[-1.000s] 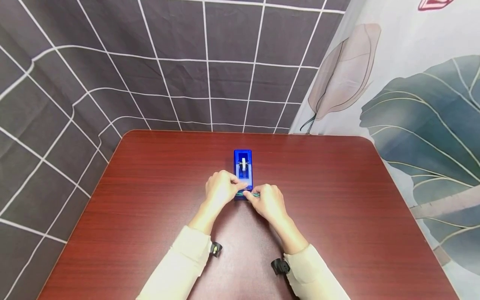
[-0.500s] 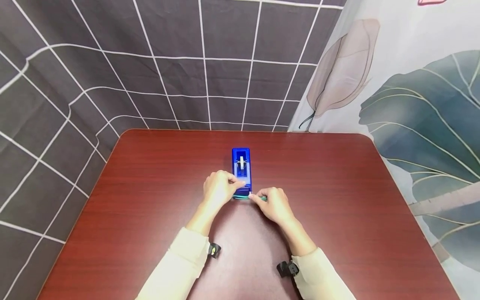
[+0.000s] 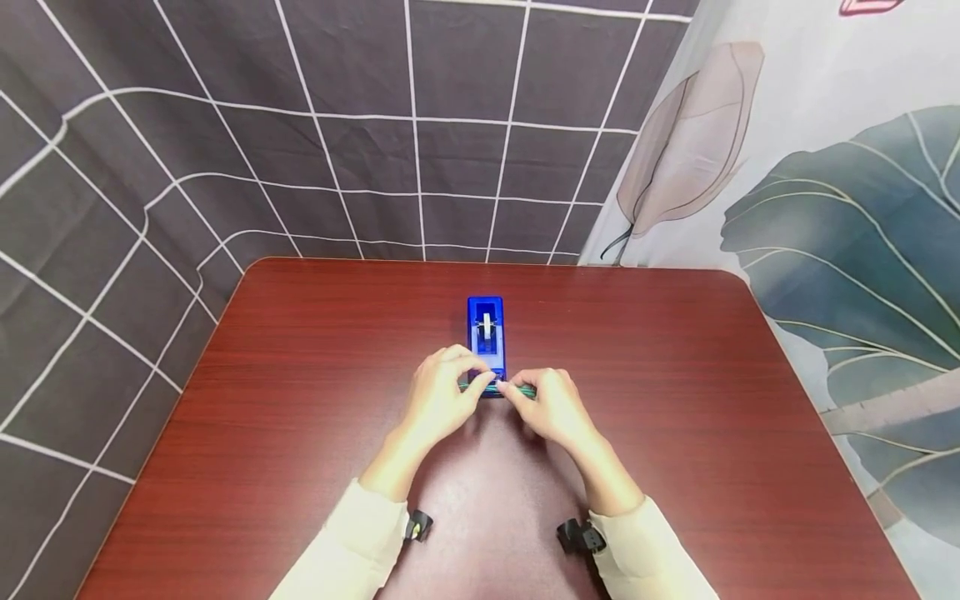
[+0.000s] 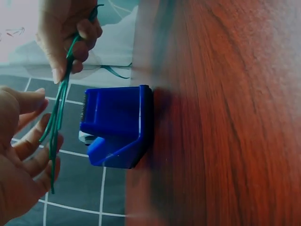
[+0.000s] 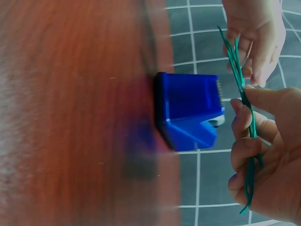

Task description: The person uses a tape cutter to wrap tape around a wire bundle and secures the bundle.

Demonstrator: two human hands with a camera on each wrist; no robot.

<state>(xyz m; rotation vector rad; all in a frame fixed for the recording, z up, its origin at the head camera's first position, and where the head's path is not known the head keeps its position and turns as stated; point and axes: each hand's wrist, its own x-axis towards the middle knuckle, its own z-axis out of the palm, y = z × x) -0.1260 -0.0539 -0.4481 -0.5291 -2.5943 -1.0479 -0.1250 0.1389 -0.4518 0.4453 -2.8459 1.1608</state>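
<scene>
A bundle of thin green wires [image 5: 232, 59] runs crosswise in front of a blue tape dispenser [image 3: 486, 302]. My right hand [image 3: 555, 410] pinches the bundle near its middle between thumb and fingers, and one end lies across its palm. My left hand [image 3: 437, 398] is at the other end, its fingers spread behind the loose wire ends. In the left wrist view, the left thumb stands apart from the wires. The dispenser [image 4: 117, 110] stands upright on the table just beyond both hands, its serrated blade towards the wires. Whether tape is on the wires I cannot tell.
The reddish-brown wooden table [image 3: 315, 333] has rounded far corners. A dark curtain with white grid lines [image 3: 375, 150] hangs behind and to the left, and a leaf-patterned curtain [image 3: 825, 250] on the right. A small dark camera is on each wrist.
My left hand has come off the front of the dispenser to the wires' left end. My right hand has shifted to the right since the first frame, still pinching the wires. The dispenser stays put.
</scene>
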